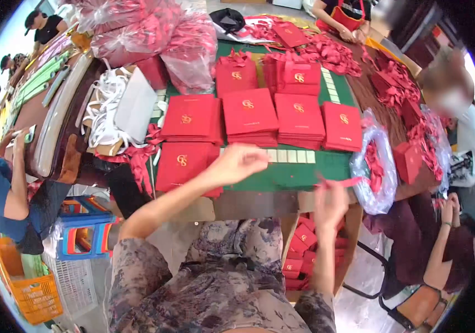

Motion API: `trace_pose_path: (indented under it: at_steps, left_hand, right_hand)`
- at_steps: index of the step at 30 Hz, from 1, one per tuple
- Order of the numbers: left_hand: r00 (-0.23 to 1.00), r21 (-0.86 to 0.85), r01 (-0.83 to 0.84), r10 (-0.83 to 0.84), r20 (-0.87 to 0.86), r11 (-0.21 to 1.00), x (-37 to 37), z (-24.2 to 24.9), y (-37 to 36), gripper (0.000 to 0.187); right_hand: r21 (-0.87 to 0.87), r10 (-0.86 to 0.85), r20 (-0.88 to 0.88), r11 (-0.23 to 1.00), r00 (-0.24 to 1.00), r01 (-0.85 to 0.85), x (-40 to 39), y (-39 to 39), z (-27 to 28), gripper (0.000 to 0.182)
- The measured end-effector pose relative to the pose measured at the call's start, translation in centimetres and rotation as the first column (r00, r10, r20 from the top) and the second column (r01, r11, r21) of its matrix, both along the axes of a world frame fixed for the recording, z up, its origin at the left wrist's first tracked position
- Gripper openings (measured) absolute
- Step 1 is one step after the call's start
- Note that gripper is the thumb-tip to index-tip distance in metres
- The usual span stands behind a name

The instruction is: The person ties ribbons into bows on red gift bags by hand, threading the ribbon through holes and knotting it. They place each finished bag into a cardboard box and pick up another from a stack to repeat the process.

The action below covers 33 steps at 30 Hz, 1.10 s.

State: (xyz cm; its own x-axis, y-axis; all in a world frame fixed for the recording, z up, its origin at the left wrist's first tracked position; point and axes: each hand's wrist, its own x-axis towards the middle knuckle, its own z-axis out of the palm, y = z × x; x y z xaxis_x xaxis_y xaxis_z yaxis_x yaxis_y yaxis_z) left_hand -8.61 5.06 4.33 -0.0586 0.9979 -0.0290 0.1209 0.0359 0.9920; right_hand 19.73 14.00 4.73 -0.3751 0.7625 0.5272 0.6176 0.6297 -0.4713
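Observation:
My left hand (241, 165) is over the front of the green table mat (265, 180), its fingers curled together near a row of pale squares (295, 156). What it holds, if anything, is too small to make out. My right hand (330, 202) is at the table's front edge, pinching a red ribbon (348, 182) that stretches toward a clear plastic bag (374, 161) of ribbons. Beyond my hands lie stacks of red pouches with gold print, among them a middle stack (250, 111), a stack to its right (299, 115) and one by my left forearm (182, 161).
Under the table edge an open box (304, 244) holds red pouches. White cords and a white card (136, 105) lie at the left, below plastic-wrapped red bundles (187, 50). Several people work around the tables. An orange crate (35, 297) and blue stools (85, 233) stand at lower left.

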Motion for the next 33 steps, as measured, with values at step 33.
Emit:
trace_pose_path:
  at_steps: [33]
  left_hand:
    - [0.313,0.166,-0.569,0.399,-0.862,0.805,-1.7,-5.2,-13.0,0.072]
  right_hand:
    - [-0.616,0.246,-0.403,0.64,0.882,-0.46,-9.5,-8.8,-3.9,0.015]
